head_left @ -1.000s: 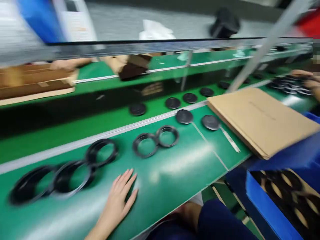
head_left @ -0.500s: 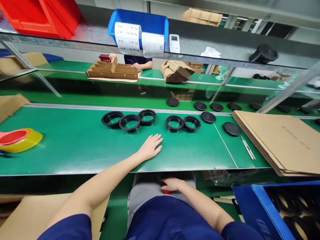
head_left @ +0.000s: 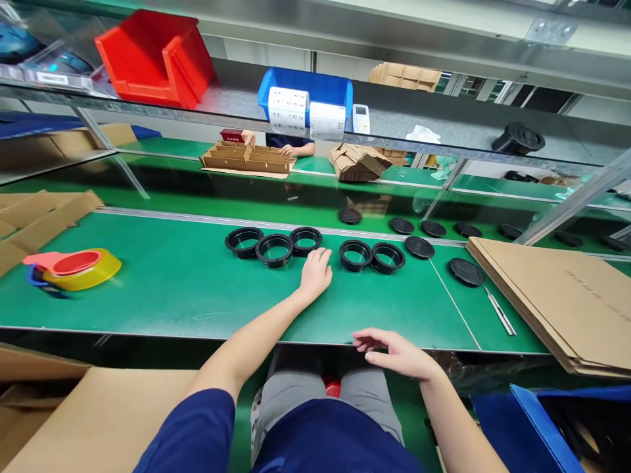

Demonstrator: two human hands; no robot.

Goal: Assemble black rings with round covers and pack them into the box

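Observation:
My left hand [head_left: 316,276] is over the green table [head_left: 197,302], fingers apart and empty, its fingertips close to a black ring [head_left: 306,242]. Two more black rings [head_left: 274,251] [head_left: 244,242] sit to the left of that one. On the right of my left hand, a pair of black rings [head_left: 355,255] [head_left: 388,258] stand side by side. My right hand [head_left: 392,351] hovers at the table's front edge with its fingers loosely spread, holding nothing.
Black discs [head_left: 419,247] [head_left: 466,272] and a cutter [head_left: 499,311] lie at the right, beside stacked cardboard [head_left: 557,295]. A tape dispenser [head_left: 81,266] is at the left. Red [head_left: 158,59] and blue bins [head_left: 310,89] stand on the shelf. Across, a person's hands touch cardboard dividers [head_left: 246,157].
My right hand has risen from my lap to the table edge. My left hand has moved up closer to the rings. The camera view has shifted.

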